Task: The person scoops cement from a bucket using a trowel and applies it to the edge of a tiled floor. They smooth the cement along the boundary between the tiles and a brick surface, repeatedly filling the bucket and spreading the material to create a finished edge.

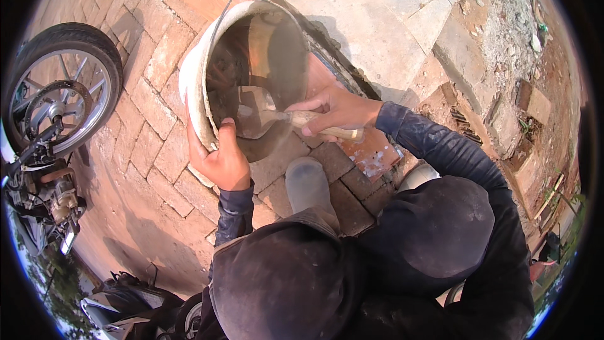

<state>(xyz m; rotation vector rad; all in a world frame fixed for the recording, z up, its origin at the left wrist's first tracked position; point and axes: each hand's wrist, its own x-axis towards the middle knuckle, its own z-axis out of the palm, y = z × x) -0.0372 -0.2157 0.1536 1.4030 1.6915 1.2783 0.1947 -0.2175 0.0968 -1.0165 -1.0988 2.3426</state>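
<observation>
the trowel [301, 117] is clamped in right grip [341, 111], blade [253, 119] within the bucket [200, 79] left grip [225, 160] clasps.

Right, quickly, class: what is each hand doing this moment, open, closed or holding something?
Left hand: closed, holding the bucket.
Right hand: closed, holding the trowel by its handle.

The left hand [221, 158] grips the rim of a tilted pale bucket [196, 79], while the right hand [346, 112] holds a wooden-handled trowel [263, 116], its blade at the bucket's mouth. To the left, a motorcycle wheel [108, 56] stands on brick paving [154, 97].
</observation>
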